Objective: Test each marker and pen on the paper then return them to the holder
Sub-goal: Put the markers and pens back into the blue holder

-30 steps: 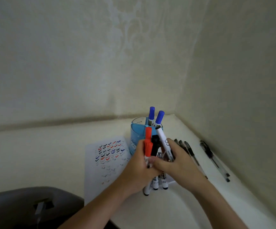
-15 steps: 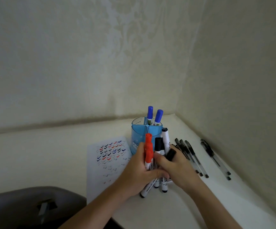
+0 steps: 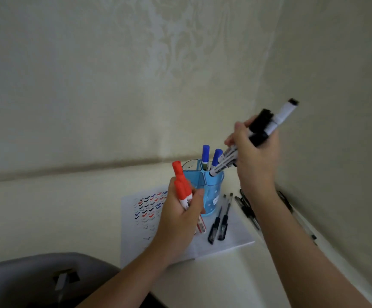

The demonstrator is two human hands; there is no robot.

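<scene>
Over holder [image 3: 214, 192], 3 o'clock cell: right hand [image 3: 256, 161] grips black markers [image 3: 225, 161], ends at the rim. Tilt upright, release together. Left hand [image 3: 180, 221] at 8 o'clock grips red markers [image 3: 179, 184]; hold it clear.

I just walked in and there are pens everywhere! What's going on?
A person seems to be putting markers away. The right hand holds black markers, lower ends at the rim of the blue holder. The left hand holds red markers beside it. Two blue markers stand inside; black pens lie on the checkmarked paper.
</scene>
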